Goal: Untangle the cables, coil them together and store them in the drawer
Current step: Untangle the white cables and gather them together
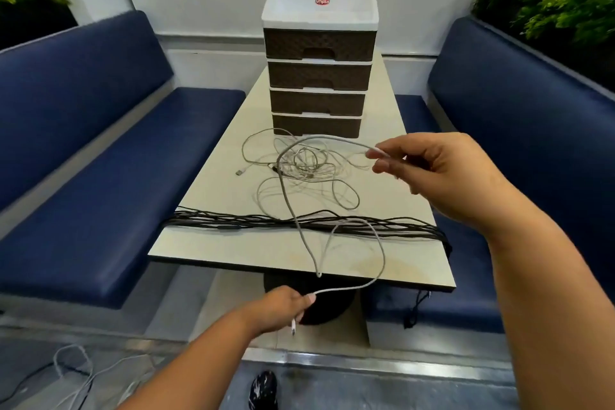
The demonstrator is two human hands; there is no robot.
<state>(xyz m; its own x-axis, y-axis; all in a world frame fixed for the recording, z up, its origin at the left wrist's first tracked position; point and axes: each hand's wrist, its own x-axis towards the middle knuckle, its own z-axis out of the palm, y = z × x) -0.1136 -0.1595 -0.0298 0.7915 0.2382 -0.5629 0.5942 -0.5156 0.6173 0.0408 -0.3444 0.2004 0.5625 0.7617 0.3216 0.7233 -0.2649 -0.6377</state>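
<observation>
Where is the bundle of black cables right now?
In the head view, the bundle of black cables lies across the near end of the cream table, between the tangled white cables and the table's front edge.

The scene is seen through a single wide-angle camera worn on the head, so no second view is given and nothing is shared between views. The camera is aimed forward and down from above the near end of a table (233, 190), whose length runs away towards a drawer unit (319, 70) at the far end. Both forearms are seen reaching in from the bottom edge, with the left hand (283, 308) close below and the right hand (439, 173) further out. Straight lines are bent outward near the edges, as at the benches (100, 150).
</observation>
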